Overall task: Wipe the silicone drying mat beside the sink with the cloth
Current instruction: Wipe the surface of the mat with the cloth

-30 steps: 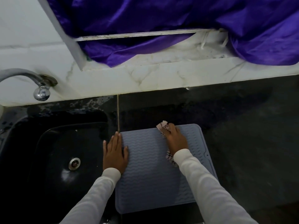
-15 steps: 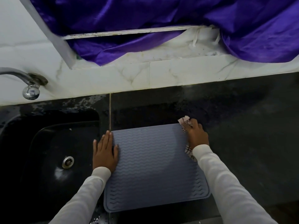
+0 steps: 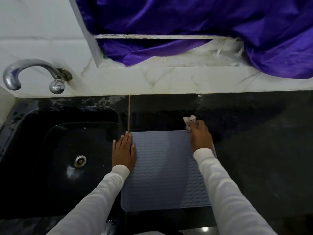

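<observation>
The silicone drying mat point(image 3: 162, 168) lies flat on the dark counter point(image 3: 254, 158), just to the right of the black sink point(image 3: 50, 158); its ribbed, wavy surface runs from the two hands down toward the person's body. The left hand point(image 3: 123, 152) lies flat, palm down, over the mat's left edge; its fingers point(image 3: 126, 138) are released and spread straight, pointing toward the wall, their tips level with the mat's far edge, with nothing held in them. The right hand point(image 3: 200, 137) sits at the mat's far right corner, partly over the mat and partly over the counter beyond it; its fingers point(image 3: 199, 125) are clenched down on the cloth point(image 3: 189, 120), a pale, crumpled piece that pokes out ahead of the fingertips and to their left, resting on the counter just past the mat's far edge. Both arms wear white sleeves point(image 3: 225, 189) that cross the mat's side edges. Beyond the left fingers and off to their left, a metal tap point(image 3: 33, 73) curves out from the white marble wall point(image 3: 169, 80) above the sink; the drain point(image 3: 80, 161) lies left of the left hand. Far ahead of the right fingers, purple fabric point(image 3: 186, 22) hangs over a ledge.
</observation>
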A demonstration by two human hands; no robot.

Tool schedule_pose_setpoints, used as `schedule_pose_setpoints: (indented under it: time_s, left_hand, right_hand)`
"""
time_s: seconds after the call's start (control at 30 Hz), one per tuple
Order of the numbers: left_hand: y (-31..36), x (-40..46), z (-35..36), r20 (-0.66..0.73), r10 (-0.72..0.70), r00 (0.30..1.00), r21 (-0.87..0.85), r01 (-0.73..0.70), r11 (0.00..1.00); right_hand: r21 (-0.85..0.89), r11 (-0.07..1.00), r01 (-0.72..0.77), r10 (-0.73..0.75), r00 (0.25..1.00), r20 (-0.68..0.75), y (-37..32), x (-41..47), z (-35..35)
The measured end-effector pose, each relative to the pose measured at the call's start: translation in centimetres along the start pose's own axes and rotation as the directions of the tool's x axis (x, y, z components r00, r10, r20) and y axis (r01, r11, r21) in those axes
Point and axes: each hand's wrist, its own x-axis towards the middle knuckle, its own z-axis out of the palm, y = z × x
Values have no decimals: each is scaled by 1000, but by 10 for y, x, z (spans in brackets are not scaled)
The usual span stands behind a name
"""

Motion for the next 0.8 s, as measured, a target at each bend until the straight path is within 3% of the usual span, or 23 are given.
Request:
schedule_pose_setpoints:
  time_s: [0.17, 0.27, 0.33, 0.43, 0.6, 0.8]
  left_hand:
    - [-15, 10, -5, -18, 67, 998, -63, -68, 996]
    - [-20, 11, -8, -30, 98, 995, -143, -102, 984]
    - [-24, 11, -7, -17, 93, 995, -181, -95, 979]
    - [-31, 13, -4, -1, 126, 992, -130, -125, 984]
    - [-33, 15, -13, 19, 201, 979, 9, -201, 979]
    - [-26, 11, -17, 67, 250, 966, 84, -255, 963]
  right_hand:
    - [124, 985, 123, -127, 992, 23, -117, -18, 30]
    - [94, 957, 276, -286, 951, 118, -176, -32, 66]
    - [96, 960, 263, -279, 928, 246, -194, -41, 82]
    - [60, 978, 201, -210, 939, 273, -194, -47, 94]
    - [11, 971, 239, -230, 922, 312, -185, -37, 93]
    - [-34, 990, 134, -115, 935, 337, -124, -21, 79]
